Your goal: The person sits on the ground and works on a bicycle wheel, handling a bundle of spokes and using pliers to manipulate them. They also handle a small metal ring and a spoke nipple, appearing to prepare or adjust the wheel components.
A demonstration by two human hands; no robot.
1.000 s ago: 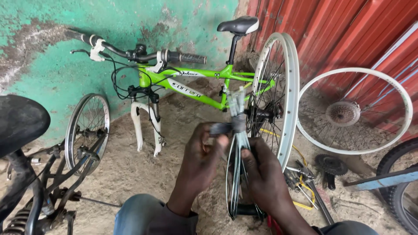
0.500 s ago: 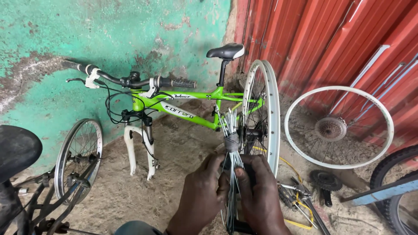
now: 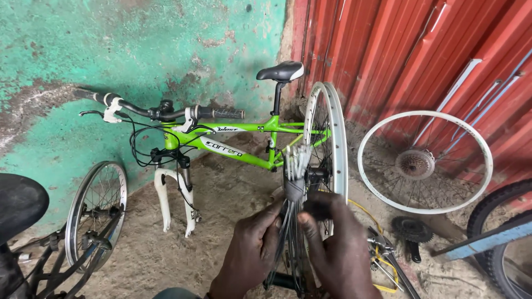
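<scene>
Both our hands, left hand (image 3: 249,257) and right hand (image 3: 338,249), close around the bundle of spokes (image 3: 295,166) at six o'clock, beside the upright rim (image 3: 337,138); loose ends could slip and scatter.

Both your hands are low in the view, close side by side, backs turned up toward you. Your left hand (image 3: 249,260) has its fingers curled inward in a closed grip. Your right hand (image 3: 339,252) is closed too, thumb pressed forward and knuckles bent.
</scene>
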